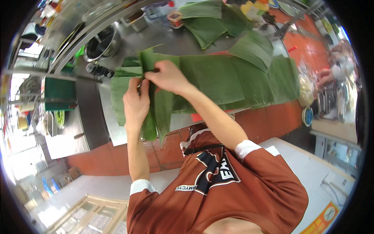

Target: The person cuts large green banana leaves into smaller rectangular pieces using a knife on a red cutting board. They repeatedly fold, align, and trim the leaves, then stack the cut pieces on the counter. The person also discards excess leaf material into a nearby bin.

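Observation:
My left hand [136, 102] pinches the near side of a folded piece of banana leaf [149, 125] between thumb and fingers. Just beyond it, my right hand [169, 76] grips the same leaf, thumb and fingers bent around its edge. Part of the leaf stands upright above my knuckles, and its lower end hangs towards me. What lies within the fold is hidden by my fingers. Beneath and to the right spreads a long layer of overlapping banana leaves [210, 80]. A white board [111, 128] shows under the leaves at the left.
More cut leaves [204, 30] lie at the back of the steel worktop [157, 38]. A metal pot [102, 45] and a black bottle-like object [99, 70] stand at left. A small cup [175, 20] is behind. At far right, another person's hand [325, 76] is near a plastic bag [306, 87].

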`<state>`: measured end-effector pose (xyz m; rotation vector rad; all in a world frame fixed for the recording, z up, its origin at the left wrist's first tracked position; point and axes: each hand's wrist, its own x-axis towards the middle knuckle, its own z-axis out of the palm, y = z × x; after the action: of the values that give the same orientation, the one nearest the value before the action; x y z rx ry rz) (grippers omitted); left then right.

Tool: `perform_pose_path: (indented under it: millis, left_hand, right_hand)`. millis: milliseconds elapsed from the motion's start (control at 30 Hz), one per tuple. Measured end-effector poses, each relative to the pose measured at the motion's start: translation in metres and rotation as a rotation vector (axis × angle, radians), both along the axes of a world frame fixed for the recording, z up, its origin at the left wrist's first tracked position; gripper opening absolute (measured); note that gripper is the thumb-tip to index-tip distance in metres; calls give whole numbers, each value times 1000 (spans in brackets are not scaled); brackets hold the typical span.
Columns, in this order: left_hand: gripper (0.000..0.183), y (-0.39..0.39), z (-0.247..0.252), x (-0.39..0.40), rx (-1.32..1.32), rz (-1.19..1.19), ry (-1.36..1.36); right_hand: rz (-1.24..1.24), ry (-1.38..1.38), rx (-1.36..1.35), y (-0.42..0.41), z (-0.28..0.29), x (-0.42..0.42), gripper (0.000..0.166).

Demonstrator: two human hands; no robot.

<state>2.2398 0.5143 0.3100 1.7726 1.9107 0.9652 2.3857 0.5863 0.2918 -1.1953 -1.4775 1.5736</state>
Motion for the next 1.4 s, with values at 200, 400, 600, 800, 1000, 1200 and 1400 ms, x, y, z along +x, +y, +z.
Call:
perform_pose_path:
  millis: [200,400,600,800,1000,1200,1400]
  left_hand:
    - [50,-4,22,18,-112,9,2]
    - [54,21,-2,-28,-49,-13,107]
    - [33,57,-12,-94,-152,77,277]
    - [34,62,-15,-119,-207,131,275]
    - [34,72,-41,-152,-254,105,220]
    - [37,87,-87,-185,-313,13,31]
    - [36,94,-167,-206,-409,45,-15]
  right_hand:
    - [95,372,-218,-2,-6,4,42]
    - [155,104,43,-3,-14,24,42]
    - [-81,-754,458,62,-137,169,24]
    - [165,-1163,371,134,-253,298,55]
    - [359,-1195,396,144,-241,310,37]
    - [141,-766,395,174,-191,323,27]
    - [-733,-590,308,274,-108,390,36]
